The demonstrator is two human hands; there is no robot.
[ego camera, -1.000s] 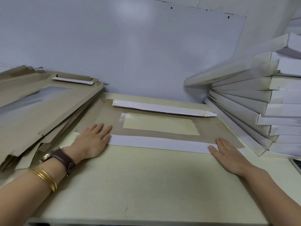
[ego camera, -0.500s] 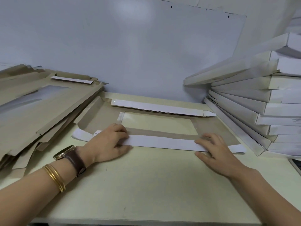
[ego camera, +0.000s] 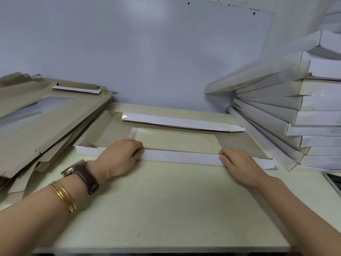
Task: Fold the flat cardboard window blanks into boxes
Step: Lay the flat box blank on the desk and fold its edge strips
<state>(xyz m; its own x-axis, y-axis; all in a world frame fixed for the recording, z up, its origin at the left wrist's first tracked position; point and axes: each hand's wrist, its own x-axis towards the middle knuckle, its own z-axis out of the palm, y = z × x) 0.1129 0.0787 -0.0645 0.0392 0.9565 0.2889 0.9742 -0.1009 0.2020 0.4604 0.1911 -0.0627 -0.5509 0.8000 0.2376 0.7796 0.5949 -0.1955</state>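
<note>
While window blank (ego camera: 241,143) lies on table (ego camera: 166,204), left hand (ego camera: 120,156) and right hand (ego camera: 238,161) each grip near white flap (ego camera: 180,157), fingers curled over its edge.

A pale table (ego camera: 166,209) bears one window blank (ego camera: 239,145), a blank pile (ego camera: 46,126) left, boxes (ego camera: 295,115) stacked right

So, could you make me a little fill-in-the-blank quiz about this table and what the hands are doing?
1. The left hand and the right hand both grip the near flap, which is ___ in colour.
2. The watch is worn on the ___ wrist.
3. The stack of folded boxes stands on the ___ side of the table.

Missing words: white; left; right.
</note>
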